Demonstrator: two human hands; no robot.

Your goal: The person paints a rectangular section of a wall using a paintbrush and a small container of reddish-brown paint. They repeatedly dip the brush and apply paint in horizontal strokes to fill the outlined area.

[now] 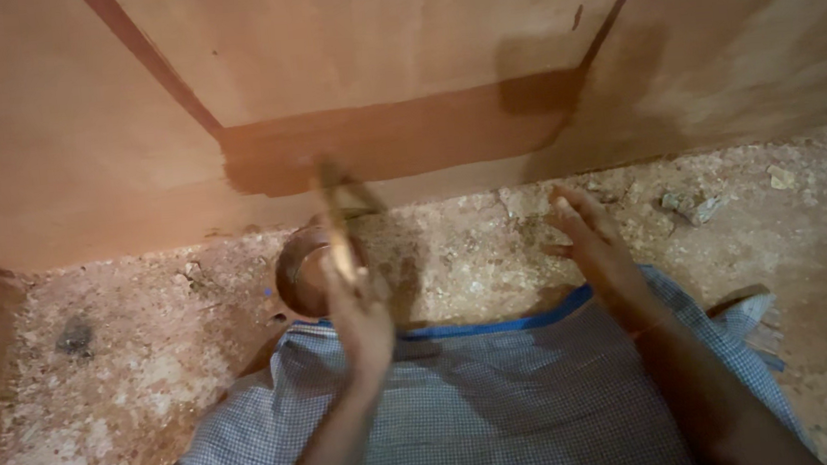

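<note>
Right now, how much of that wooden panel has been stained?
Done: a dark wet band runs across the bottom of the middle panel. In hand: the left hand holds a brush, blurred, above a small round pot; the right hand hovers open, empty. Left: the panel above the band and both side panels look pale, unstained.

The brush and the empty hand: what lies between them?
In the head view, only bare dusty floor lies between the brush in the left hand and the open right hand.
</note>
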